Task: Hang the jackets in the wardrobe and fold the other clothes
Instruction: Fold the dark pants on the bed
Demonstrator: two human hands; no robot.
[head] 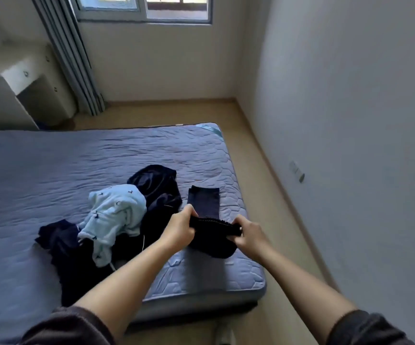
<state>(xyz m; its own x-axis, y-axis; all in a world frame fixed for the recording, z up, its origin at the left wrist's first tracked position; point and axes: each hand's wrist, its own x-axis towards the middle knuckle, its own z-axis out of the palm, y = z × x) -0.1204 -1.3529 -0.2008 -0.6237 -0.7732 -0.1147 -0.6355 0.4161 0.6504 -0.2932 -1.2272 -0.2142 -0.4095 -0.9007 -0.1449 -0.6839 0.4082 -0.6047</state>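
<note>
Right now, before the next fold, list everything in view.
mattress: one, blue quilted, left and centre.
black garment: one, black, held over the mattress.
folded garment: one, dark blue, flat near the mattress's right edge.
dark clothes: number unclear, navy to black, heaped mid-mattress.
patterned garment: one, light blue, atop the dark clothes.
window: one, pale frame, far wall.
curtain: one, grey, beside the window.
cabinet: one, white, far left.
left hand: one, grips the black garment's left end.
right hand: one, grips its right end.
</note>
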